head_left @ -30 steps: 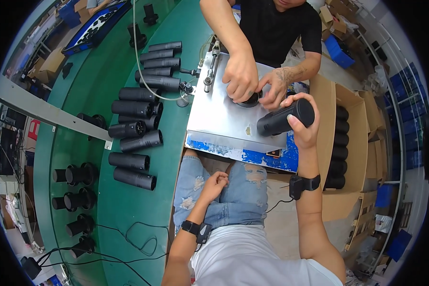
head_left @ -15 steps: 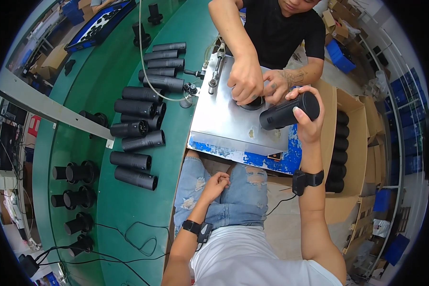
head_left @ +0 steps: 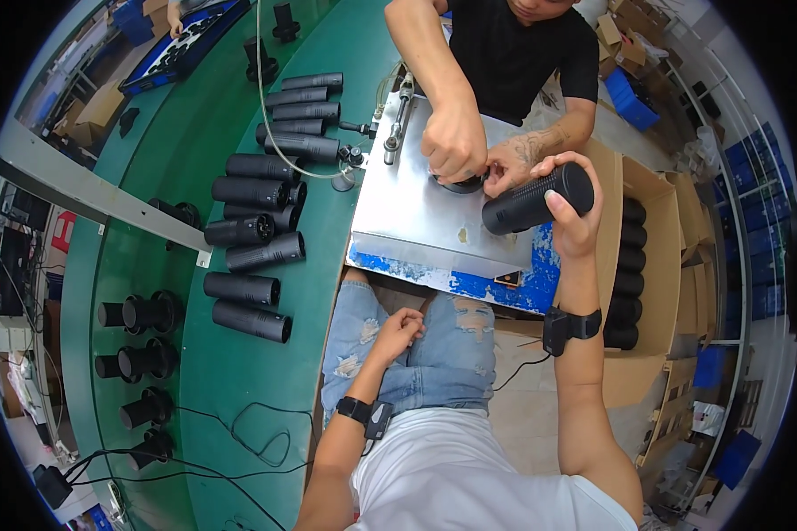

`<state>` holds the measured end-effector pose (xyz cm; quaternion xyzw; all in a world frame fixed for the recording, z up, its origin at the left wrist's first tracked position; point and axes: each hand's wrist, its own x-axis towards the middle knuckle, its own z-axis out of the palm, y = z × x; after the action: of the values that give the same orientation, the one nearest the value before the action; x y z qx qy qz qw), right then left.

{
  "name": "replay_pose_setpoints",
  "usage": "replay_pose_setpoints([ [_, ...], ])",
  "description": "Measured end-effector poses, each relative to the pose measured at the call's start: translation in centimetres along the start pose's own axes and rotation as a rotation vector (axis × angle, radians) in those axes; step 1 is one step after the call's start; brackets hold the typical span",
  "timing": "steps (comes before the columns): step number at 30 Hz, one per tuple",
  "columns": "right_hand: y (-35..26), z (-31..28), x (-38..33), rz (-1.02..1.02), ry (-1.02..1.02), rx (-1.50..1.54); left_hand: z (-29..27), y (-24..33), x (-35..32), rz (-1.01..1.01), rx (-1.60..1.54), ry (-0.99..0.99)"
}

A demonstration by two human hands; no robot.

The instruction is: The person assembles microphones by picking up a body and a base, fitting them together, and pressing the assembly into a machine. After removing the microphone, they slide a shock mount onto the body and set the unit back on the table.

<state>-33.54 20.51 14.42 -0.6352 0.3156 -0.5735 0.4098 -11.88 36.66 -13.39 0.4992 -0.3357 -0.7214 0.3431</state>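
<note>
My right hand (head_left: 576,212) is raised over the near right part of a metal box (head_left: 407,199), its fingers and thumb wrapped round a black ribbed cylinder (head_left: 531,205). The cylinder tilts, its wide flat end toward the right. My left hand (head_left: 400,333) rests on my thigh, fingers loosely curled, nothing seen in it. Across the box a co-worker in a black shirt bends over a black round part (head_left: 460,183) on its top; the co-worker's hand (head_left: 454,142) presses there and the other hand (head_left: 507,165) is beside it.
Several black cylinders (head_left: 252,250) lie in a column on the green bench (head_left: 266,380) at left, with black flanged parts (head_left: 150,311) farther left. A cardboard box (head_left: 660,292) at right holds more cylinders. A hose (head_left: 266,106) and black cables (head_left: 239,434) cross the bench.
My right hand still holds the cylinder, almost unmoved. The co-worker's tattooed hand has shifted slightly beside the round part. My left hand stays on my thigh.
</note>
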Motion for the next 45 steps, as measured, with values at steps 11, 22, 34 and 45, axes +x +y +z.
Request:
replay_pose_setpoints([
  [11,0.1,-0.5,-0.1,-0.043,-0.009,-0.009,0.1,0.5,-0.2,-0.007,0.002,0.010],
  [22,-0.2,-0.2,-0.1,-0.028,-0.006,0.038,0.1,0.4,-0.2,0.005,0.016,0.018],
  [34,-0.4,-0.2,-0.4,-0.023,-0.003,0.029,0.1,0.5,-0.2,0.008,0.030,0.007],
  [45,-0.8,1.7,-2.1,0.023,0.031,-0.053,-0.6,-0.7,-1.2,0.132,0.068,0.088],
])
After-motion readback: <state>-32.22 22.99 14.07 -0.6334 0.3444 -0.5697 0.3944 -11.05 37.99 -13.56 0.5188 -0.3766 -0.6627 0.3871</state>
